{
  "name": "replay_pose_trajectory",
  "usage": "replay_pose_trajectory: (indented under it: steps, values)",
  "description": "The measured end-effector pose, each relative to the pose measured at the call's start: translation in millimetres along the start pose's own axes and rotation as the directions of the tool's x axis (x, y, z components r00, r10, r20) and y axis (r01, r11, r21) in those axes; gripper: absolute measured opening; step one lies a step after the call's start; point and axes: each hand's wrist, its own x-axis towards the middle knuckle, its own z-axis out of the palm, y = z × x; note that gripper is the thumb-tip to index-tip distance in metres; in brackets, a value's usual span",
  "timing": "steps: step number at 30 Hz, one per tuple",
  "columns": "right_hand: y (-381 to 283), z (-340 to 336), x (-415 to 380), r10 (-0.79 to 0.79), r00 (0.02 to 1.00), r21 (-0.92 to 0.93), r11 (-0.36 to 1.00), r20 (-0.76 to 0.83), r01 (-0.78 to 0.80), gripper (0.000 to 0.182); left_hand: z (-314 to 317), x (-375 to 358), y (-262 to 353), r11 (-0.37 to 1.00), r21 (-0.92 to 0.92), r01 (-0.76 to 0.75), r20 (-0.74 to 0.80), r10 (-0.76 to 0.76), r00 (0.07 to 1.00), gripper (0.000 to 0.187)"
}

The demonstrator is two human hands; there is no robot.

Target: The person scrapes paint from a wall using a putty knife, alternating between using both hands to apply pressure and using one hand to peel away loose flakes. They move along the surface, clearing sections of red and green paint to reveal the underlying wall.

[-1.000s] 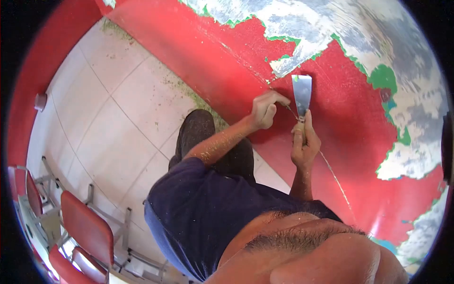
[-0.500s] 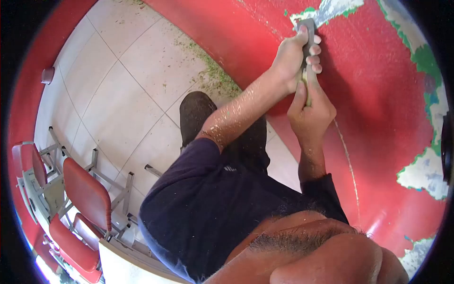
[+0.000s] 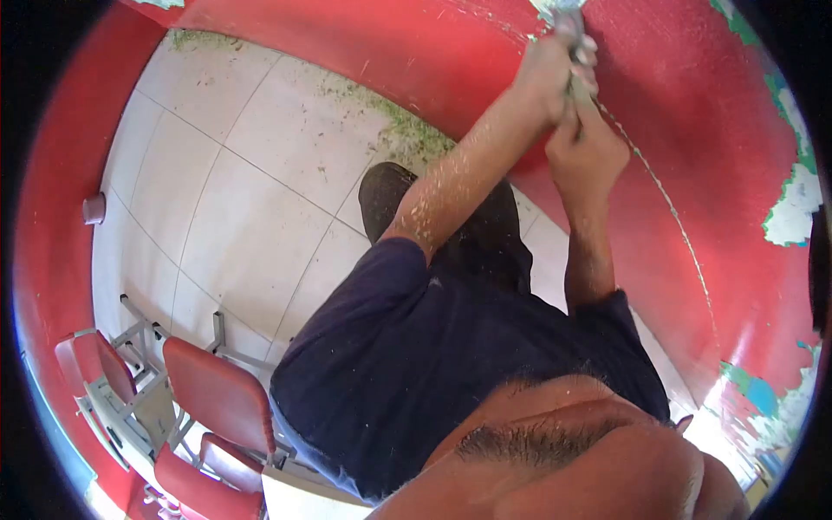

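My left hand (image 3: 548,76) is closed round the upper part of a grey, narrow tool (image 3: 568,19). Its end meets a pale, bare patch at the top of the red wall (image 3: 693,156). My right hand (image 3: 589,160) grips the lower, yellowish-green end of the same tool, just below my left hand. Both hands and the tool are somewhat blurred, so the shape of the tip is unclear. Pale flakes cling to my left forearm.
Green and pale scrapings (image 3: 407,130) lie on the tiled floor (image 3: 260,199) along the wall base. Red chairs (image 3: 217,390) with metal frames stand at lower left. Peeled patches (image 3: 793,208) mark the right side. A thin, rough line runs down the red surface.
The head view has shifted, with chairs and floor now lower in frame. Both hands and the tool appear higher, near the top edge, and more blurred. The grips look the same.
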Motion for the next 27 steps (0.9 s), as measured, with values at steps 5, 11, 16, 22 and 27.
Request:
replay_pose_trajectory:
  steps: [5,11,16,22,27]
  values:
    - [1,6,5,0.036,0.998,-0.050,0.998,0.050,-0.033,0.021,-6,21,17,0.986,0.095,-0.137,0.072,0.130,0.989,0.034]
    - [7,15,7,0.025,0.999,0.023,0.999,-0.037,-0.024,0.029,9,2,22,0.992,0.103,-0.078,0.002,0.079,0.997,0.041]
    - [3,15,-3,0.015,0.997,0.035,0.999,-0.078,-0.013,0.027,3,-2,17,0.978,0.177,-0.107,0.050,0.100,0.994,0.035]
    - [-10,17,18,0.020,0.998,-0.163,0.987,0.060,-0.010,0.024,-1,-5,28,0.996,0.081,-0.036,0.144,0.024,0.989,0.036]
    - [-10,6,9,-0.001,0.995,-0.277,0.960,0.103,0.029,0.025,0,-5,12,0.992,-0.125,0.017,0.213,0.010,0.977,0.039]
